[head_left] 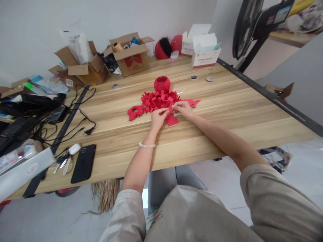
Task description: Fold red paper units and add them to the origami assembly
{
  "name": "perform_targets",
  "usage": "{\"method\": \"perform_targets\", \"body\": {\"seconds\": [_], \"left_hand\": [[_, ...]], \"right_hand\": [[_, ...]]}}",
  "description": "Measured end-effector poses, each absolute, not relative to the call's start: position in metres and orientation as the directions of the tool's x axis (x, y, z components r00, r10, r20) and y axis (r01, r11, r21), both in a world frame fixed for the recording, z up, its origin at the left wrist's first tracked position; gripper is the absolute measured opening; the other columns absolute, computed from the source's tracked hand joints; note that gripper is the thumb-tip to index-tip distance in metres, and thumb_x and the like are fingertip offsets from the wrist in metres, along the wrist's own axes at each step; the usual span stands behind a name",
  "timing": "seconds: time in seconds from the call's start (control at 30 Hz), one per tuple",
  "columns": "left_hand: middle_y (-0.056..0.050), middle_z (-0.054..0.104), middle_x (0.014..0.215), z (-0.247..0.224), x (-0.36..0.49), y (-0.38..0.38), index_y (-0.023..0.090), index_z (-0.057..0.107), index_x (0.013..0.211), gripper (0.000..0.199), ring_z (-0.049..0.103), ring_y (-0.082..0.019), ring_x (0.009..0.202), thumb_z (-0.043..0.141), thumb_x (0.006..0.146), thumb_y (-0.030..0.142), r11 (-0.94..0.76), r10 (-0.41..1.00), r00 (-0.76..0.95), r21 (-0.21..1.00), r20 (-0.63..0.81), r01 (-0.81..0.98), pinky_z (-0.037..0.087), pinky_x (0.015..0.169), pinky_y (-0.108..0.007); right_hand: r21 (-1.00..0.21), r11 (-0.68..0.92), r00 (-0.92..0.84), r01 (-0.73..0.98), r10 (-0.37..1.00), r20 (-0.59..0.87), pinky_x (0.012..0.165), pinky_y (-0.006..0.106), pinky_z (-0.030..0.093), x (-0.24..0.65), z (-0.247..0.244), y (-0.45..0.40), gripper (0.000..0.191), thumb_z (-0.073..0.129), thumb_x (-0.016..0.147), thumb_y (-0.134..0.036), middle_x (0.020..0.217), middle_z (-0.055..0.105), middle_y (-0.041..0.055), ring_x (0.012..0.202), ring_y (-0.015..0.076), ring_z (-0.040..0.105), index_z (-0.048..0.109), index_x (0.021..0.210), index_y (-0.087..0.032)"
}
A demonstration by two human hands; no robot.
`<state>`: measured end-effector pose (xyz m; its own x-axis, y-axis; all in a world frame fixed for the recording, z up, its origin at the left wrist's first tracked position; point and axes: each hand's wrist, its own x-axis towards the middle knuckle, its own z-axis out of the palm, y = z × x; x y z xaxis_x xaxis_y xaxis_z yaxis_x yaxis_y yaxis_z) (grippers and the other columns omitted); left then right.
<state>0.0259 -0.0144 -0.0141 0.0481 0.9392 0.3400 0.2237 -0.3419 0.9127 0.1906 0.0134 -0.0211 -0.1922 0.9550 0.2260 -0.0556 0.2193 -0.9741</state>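
Observation:
Between my left hand (pixel 159 118) and my right hand (pixel 184 109) is a small red paper piece (pixel 171 107), pinched in the fingertips of both. Flat red paper (pixel 172 120) lies on the table just below them. A heap of folded red paper pieces (pixel 157 100) spreads beyond my hands. Behind the heap stands a round red folded-paper bowl shape (pixel 162 84). To the left lies a red ring of folded pieces (pixel 135 112). More red paper (pixel 193 102) sits right of my right hand.
Cardboard boxes (pixel 132 62) and sticky note boxes (pixel 205 57) line the wooden table's (pixel 227 111) back. A black phone (pixel 83 163), keys (pixel 64 159) and cables (pixel 75 117) lie left. A black fan (pixel 248 30) stands at the right.

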Motion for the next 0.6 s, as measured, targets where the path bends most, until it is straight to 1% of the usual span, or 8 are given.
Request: {"method": "perform_targets", "body": {"seconds": [0.17, 0.37, 0.5, 0.6], "left_hand": [[-0.009, 0.073, 0.085, -0.0149, 0.0255, -0.0136, 0.014, 0.072, 0.087, 0.017, 0.067, -0.018, 0.076, 0.064, 0.073, 0.021, -0.350, 0.935, 0.036, 0.903, 0.353, 0.251, 0.053, 0.077, -0.033], [-0.010, 0.073, 0.088, -0.0150, 0.0246, -0.0132, 0.014, 0.072, 0.085, 0.016, 0.067, -0.019, 0.081, 0.065, 0.073, 0.020, -0.372, 0.924, 0.025, 0.885, 0.381, 0.279, 0.053, 0.080, -0.034], [-0.009, 0.073, 0.088, -0.0164, 0.0250, -0.0124, 0.015, 0.072, 0.086, 0.016, 0.067, -0.018, 0.079, 0.064, 0.074, 0.021, -0.376, 0.924, 0.034, 0.887, 0.381, 0.268, 0.053, 0.078, -0.033], [-0.008, 0.072, 0.088, -0.0168, 0.0252, -0.0119, 0.015, 0.071, 0.086, 0.016, 0.066, -0.017, 0.079, 0.063, 0.074, 0.021, -0.373, 0.926, 0.032, 0.893, 0.377, 0.252, 0.052, 0.077, -0.032]], "right_hand": [[-0.971, 0.236, -0.206, -0.031, 0.949, 0.237, 0.055, 0.022, 0.047, 0.1895, -0.0210, 0.0120, 0.036, 0.069, 0.066, -0.051, 0.060, 0.064, 0.0016, 0.054, 0.0092, 0.055, 0.064, 0.067, -0.015], [-0.969, 0.247, -0.308, 0.014, 0.923, 0.231, 0.055, 0.023, 0.050, 0.1882, -0.0244, 0.0119, 0.038, 0.069, 0.066, -0.051, 0.064, 0.066, 0.0047, 0.056, 0.0115, 0.059, 0.063, 0.066, -0.014], [-0.964, 0.264, -0.304, 0.033, 0.921, 0.242, 0.055, 0.024, 0.050, 0.1878, -0.0240, 0.0119, 0.039, 0.068, 0.067, -0.052, 0.064, 0.067, 0.0051, 0.057, 0.0122, 0.060, 0.063, 0.065, -0.014], [-0.957, 0.280, -0.330, 0.082, 0.913, 0.239, 0.054, 0.024, 0.050, 0.1864, -0.0225, 0.0105, 0.039, 0.068, 0.066, -0.054, 0.064, 0.067, 0.0048, 0.057, 0.0131, 0.060, 0.064, 0.065, -0.015]]}}
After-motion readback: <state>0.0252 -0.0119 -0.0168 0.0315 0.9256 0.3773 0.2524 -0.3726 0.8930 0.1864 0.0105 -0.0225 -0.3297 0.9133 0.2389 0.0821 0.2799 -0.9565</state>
